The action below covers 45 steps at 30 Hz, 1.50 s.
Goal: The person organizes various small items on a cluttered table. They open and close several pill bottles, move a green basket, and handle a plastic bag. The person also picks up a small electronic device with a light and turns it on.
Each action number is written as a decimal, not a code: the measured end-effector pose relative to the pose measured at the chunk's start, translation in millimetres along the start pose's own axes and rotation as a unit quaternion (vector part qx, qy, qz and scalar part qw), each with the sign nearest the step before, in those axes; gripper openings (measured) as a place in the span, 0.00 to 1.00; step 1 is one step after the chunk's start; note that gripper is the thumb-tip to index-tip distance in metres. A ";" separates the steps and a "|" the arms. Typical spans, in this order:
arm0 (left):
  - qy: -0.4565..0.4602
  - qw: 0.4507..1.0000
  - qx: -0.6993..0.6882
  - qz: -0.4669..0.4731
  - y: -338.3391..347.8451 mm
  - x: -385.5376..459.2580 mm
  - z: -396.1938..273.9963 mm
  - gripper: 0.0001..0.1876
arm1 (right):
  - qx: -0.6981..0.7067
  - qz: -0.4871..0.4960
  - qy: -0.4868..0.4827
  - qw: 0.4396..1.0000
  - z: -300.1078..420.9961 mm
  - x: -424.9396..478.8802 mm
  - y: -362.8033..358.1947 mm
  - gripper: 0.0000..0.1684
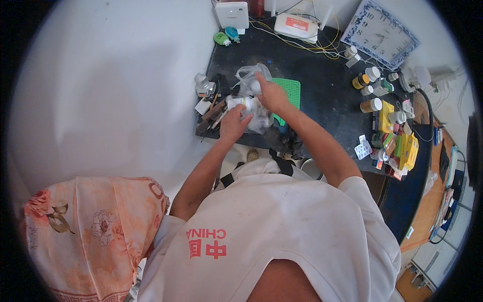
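My left hand [234, 124] is at the near left part of the dark desk, its fingertips touching a white bottle [238, 102] that lies on its side; whether they grip it is hard to tell. The bottle rests by a clear plastic bag [260, 120] with things inside. My right hand [272, 93], a little blurred, reaches over the bag's upper part, index finger pointing away from me. Below its fingers a round white thing [255, 87] shows in the plastic. Partly behind my right hand lies a green perforated plastic tray or basket [292, 90].
A glass jar [205, 86] and brown sticks or tools [213, 113] stand left of the bag. Bottles, boxes and a blister pack [363, 148] crowd the desk's right. Routers [296, 27], cables and a square clock [380, 34] line the back. A floral-covered object [94, 234] stands at lower left.
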<state>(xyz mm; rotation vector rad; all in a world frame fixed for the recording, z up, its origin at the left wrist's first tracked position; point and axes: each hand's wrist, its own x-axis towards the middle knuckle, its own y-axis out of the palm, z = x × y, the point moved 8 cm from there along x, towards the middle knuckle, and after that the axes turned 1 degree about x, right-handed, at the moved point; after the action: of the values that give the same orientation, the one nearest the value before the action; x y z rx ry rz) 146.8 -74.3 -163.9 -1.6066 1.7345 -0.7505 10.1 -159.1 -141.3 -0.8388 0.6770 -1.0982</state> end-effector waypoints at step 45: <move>-0.300 0.902 -0.225 -0.216 -15.3 -77.5 65.0 0.22 | 0.345 -0.063 0.167 0.921 -178.8 -98.3 -90.1 0.36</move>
<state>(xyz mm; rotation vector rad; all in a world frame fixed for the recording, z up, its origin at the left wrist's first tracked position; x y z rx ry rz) 210.1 2.8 -186.6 -2.2775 1.1498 0.0121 -210.6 -128.9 -152.4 -0.0829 0.4590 -1.4897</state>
